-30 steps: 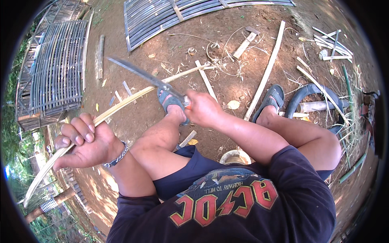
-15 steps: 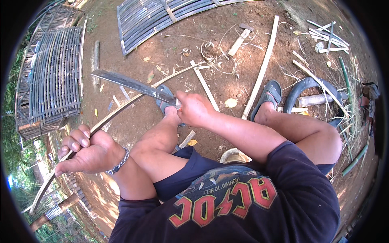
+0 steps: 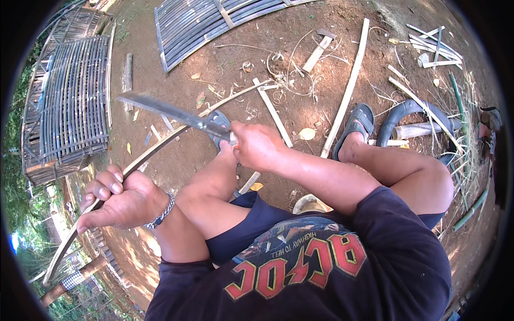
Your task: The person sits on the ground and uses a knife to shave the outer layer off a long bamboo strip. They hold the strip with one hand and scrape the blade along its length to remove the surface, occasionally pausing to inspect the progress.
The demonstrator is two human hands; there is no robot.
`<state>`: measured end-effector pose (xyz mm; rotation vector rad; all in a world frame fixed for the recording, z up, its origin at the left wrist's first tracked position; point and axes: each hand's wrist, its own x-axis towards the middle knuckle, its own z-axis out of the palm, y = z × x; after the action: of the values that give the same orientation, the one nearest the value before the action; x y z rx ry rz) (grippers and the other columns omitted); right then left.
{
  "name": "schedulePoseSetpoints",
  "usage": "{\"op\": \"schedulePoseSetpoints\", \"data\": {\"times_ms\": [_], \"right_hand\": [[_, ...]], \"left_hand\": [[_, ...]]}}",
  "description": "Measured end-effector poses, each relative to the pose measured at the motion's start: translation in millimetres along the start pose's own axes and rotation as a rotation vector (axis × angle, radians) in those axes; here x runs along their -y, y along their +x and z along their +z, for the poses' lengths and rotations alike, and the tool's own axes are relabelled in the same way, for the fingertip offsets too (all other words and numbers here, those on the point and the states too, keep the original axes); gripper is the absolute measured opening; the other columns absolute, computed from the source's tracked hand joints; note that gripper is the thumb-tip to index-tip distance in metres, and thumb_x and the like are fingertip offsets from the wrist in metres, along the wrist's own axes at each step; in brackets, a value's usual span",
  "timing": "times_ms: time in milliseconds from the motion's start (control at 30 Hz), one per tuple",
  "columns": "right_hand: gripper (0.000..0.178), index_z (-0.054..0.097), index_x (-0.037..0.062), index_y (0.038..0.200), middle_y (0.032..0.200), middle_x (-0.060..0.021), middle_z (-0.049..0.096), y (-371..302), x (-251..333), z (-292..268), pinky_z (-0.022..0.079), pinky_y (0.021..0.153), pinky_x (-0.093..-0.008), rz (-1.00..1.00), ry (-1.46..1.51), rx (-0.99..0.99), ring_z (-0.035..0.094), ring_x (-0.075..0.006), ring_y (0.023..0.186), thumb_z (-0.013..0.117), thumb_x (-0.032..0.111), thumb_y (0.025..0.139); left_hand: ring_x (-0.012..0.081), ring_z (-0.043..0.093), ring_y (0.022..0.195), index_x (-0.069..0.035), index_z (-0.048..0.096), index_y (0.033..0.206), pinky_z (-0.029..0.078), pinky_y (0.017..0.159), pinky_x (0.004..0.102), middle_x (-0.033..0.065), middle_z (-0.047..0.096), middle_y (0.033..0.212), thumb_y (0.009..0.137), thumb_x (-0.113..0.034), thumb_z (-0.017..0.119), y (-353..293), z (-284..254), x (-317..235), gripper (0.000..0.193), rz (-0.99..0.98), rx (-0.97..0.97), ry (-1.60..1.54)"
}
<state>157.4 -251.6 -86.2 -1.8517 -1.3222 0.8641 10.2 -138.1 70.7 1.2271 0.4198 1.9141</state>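
My left hand [image 3: 126, 199], with a bracelet at its wrist, is closed round a long, thin bamboo strip [image 3: 154, 151]. The strip bends from the lower left, through the palm, up toward the middle of the ground. In my right hand [image 3: 258, 145] is the handle of a machete [image 3: 168, 111], its long dark blade pointing left and smeared by motion. The blade crosses over the strip beyond my left hand; whether the two touch, I cannot tell. Most of the handle is hidden by my fingers.
Curled shavings [image 3: 278, 80] and a hatchet [image 3: 318, 51] lie on the dirt ahead. A long bamboo slat [image 3: 348, 88] lies between my feet and a black tire [image 3: 391, 120] at right. Bamboo slat panels [image 3: 80, 101] stand left. A pale round container [image 3: 311, 204] sits near my lap.
The machete blade has gone from sharp to blurred, with its tip shifted slightly. Both hands keep their grips and the strip holds nearly the same place.
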Motion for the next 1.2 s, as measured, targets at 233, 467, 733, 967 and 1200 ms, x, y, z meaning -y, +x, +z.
{"op": "schedulePoseSetpoints", "data": {"times_ms": [233,467,733,967,1200], "right_hand": [[0.029,0.057,0.0011,0.106,0.088,-0.0251,0.067,12,-36,-7,0.053,0.08,-0.0498,0.074,-0.053,-0.056,0.066,-0.0426,0.088,0.061,0.013,0.08],[0.025,0.057,0.0017,0.104,0.088,-0.0242,0.067,13,-47,-11,0.052,0.08,-0.0501,0.037,-0.089,-0.047,0.066,-0.0412,0.09,0.06,0.013,0.081],[0.023,0.057,0.0033,0.102,0.09,-0.0228,0.067,11,-29,-21,0.053,0.081,-0.0485,-0.002,-0.109,0.051,0.066,-0.04,0.091,0.059,0.016,0.083],[0.027,0.058,0.0038,0.106,0.095,-0.0217,0.068,39,-111,-20,0.052,0.086,-0.0485,0.28,-0.194,0.042,0.066,-0.0373,0.097,0.061,0.017,0.082],[0.028,0.058,0.0045,0.106,0.093,-0.0227,0.067,31,-61,-23,0.052,0.082,-0.0492,0.022,-0.072,0.066,0.066,-0.0394,0.092,0.062,0.014,0.08]], "left_hand": [[0.0072,0.037,0.045,-0.018,0.06,0.076,0.034,0.049,0.0235,-0.0044,0.046,0.059,0.085,-0.072,0.051,-1,14,2,0.056,0.025,-0.052,0.011],[0.0073,0.038,0.046,-0.018,0.062,0.078,0.035,0.049,0.0234,-0.0041,0.048,0.058,0.086,-0.071,0.051,4,3,3,0.055,0.003,0.047,-0.045],[0.0077,0.039,0.045,-0.016,0.064,0.075,0.035,0.05,0.0235,-0.0035,0.049,0.058,0.085,-0.07,0.055,3,-3,-1,0.055,-0.029,0.123,-0.058],[0.0073,0.037,0.046,-0.016,0.064,0.076,0.032,0.05,0.0234,-0.004,0.049,0.058,0.081,-0.069,0.06,6,-1,4,0.054,-0.049,0.143,-0.09],[0.0073,0.037,0.048,-0.014,0.066,0.077,0.031,0.052,0.0233,-0.0041,0.051,0.061,0.081,-0.067,0.063,13,-4,3,0.053,-0.062,0.174,-0.096]]}}
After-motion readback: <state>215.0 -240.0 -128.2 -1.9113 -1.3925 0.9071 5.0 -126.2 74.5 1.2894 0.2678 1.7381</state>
